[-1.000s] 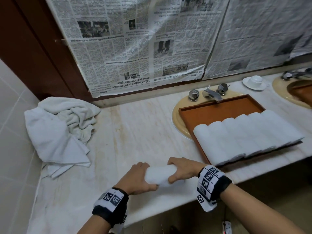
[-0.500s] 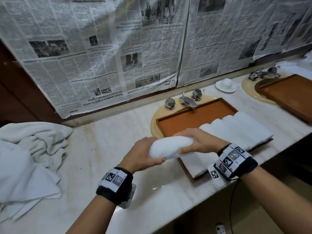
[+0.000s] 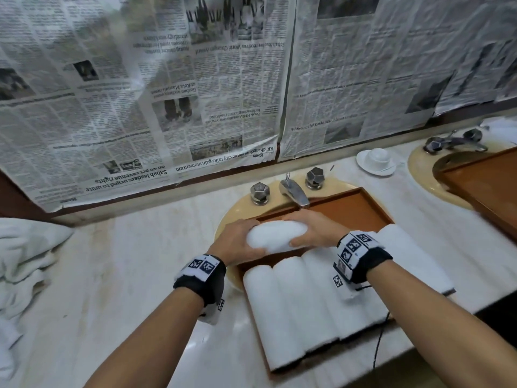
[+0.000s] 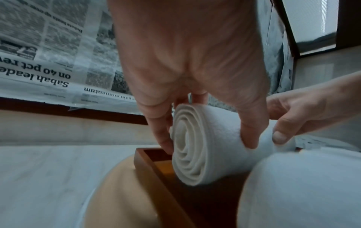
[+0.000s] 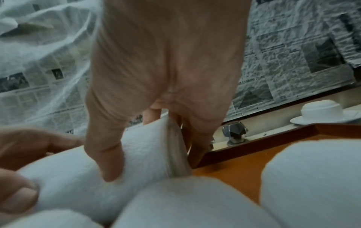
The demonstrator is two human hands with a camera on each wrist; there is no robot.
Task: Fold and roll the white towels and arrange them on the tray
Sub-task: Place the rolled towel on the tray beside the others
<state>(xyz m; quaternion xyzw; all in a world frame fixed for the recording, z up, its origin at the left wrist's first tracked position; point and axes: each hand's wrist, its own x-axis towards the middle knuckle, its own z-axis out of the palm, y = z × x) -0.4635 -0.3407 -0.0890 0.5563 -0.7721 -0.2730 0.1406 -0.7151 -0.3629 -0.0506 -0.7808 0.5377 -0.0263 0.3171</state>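
Covering the wall behind the counter, newspaper (image 3: 173, 102) hung upside down, one headline reading "Sabah leaders urged to unite". Below, the tray (image 3: 349, 204) sat across the basin, apparently as a level base, rolls (image 3: 307, 298) filling its near half. Left hand (image 3: 237, 240) and right hand (image 3: 313, 229) each gripped an end of the towel (image 3: 275, 236) above the tray's far half, probably keeping it wound.

Both forearms reach forward, each wrist wrapped in a black band with printed markers. The left hand (image 3: 237, 242) curls its fingers (image 4: 164, 138) and thumb round one end of a rolled towel (image 3: 275, 236); the right hand (image 3: 313, 229) takes the other end in the same grip.
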